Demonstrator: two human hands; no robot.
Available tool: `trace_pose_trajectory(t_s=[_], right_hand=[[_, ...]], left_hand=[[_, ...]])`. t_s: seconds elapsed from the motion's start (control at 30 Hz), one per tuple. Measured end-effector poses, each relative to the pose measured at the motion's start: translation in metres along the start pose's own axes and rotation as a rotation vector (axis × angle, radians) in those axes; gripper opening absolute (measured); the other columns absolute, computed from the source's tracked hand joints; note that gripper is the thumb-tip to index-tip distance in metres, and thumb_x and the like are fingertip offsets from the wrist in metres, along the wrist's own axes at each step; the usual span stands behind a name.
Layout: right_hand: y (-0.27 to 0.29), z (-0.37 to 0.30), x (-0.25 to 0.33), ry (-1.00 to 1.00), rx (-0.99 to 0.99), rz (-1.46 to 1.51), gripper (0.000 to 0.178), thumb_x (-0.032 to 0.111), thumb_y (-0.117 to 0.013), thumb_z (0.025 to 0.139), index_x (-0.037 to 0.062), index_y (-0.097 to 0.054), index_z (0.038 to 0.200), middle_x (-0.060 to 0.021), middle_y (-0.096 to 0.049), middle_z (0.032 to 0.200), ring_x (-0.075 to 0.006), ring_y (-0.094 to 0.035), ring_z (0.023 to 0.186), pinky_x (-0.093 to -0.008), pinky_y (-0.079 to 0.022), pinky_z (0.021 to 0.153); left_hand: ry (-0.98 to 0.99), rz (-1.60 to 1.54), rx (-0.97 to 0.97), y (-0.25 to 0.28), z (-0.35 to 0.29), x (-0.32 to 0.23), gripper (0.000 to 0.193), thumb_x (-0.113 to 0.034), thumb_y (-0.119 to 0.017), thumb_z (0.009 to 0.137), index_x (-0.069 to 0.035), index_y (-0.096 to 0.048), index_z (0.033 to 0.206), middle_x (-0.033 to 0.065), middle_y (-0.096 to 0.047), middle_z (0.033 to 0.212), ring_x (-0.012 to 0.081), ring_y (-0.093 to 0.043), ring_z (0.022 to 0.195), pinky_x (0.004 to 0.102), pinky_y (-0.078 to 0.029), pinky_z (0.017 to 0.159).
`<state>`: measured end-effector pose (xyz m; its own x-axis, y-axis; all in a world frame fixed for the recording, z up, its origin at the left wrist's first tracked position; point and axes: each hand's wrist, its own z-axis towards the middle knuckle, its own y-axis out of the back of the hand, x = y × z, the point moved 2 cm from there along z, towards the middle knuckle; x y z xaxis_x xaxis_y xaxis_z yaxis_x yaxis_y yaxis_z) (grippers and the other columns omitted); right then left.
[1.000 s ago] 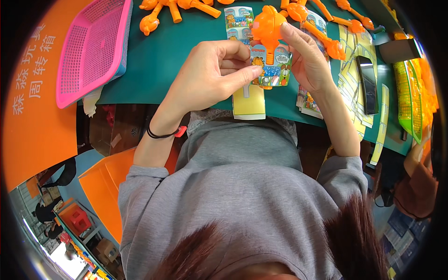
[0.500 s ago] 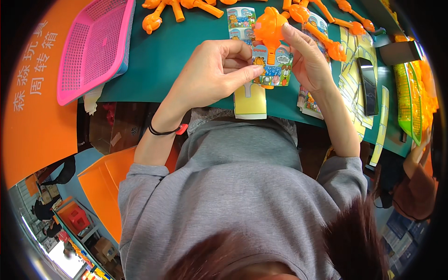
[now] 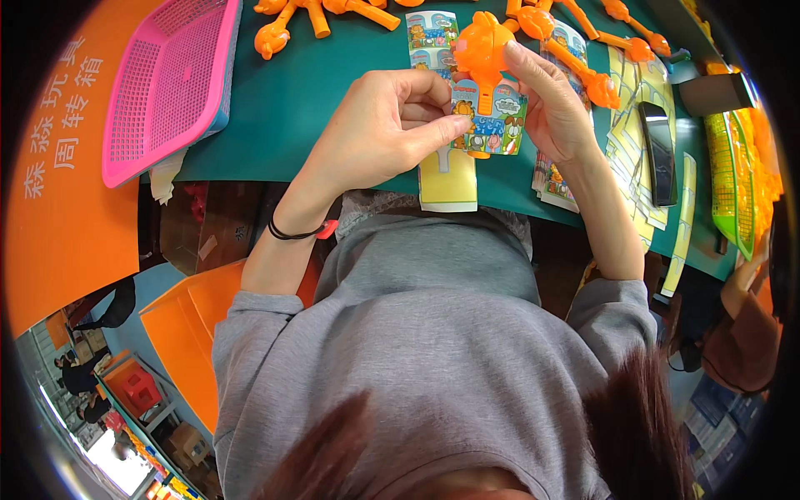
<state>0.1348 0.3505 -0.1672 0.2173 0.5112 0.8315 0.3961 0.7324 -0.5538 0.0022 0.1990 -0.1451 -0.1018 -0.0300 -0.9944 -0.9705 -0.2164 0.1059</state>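
Head view: left hand (image 3: 375, 125) pinches the left edge of a printed card (image 3: 502, 125), thumb on its front face; part of the grip behind the card is hidden. Right hand (image 3: 557, 117) is partly closed at the right side, thumb tip against the head of an orange cat-headed plastic toy (image 3: 483, 42); its remaining fingers are partly hidden. Toy is upright between the 2 hands, above the near edge of the green table (image 3: 283, 108). Card sits against its stem; orange shows at the card's upper middle and below its lower edge.

Yellow strip (image 3: 448, 190) lies below the card, its end past the table edge. Left: pink mesh basket (image 3: 167, 92). Far side: more orange toys (image 3: 272, 40). Right: yellow sheets (image 3: 627, 125), black smartphone (image 3: 657, 154) on top of them, dark cup (image 3: 710, 93), green basket (image 3: 743, 237) with orange pieces (image 3: 758, 167).
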Motion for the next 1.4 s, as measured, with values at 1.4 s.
trace_pose_trajectory(t_s=[1.4], right_hand=[[-0.009,-0.012,0.015,0.329,0.095,-0.532,0.045,-0.001,-0.073,0.083,-0.004,-0.055,0.124,-0.014,-0.06,0.12,-0.019,-0.064,0.105,-0.0331,-0.055,0.092]], left_hand=[[-0.16,-0.252,-0.381,0.0,-0.016,0.013,0.059,-0.016,-0.087,0.075,0.002,-0.051,0.118,0.0137,-0.072,0.094,0.0157,-0.07,0.084,0.0263,-0.057,0.074]])
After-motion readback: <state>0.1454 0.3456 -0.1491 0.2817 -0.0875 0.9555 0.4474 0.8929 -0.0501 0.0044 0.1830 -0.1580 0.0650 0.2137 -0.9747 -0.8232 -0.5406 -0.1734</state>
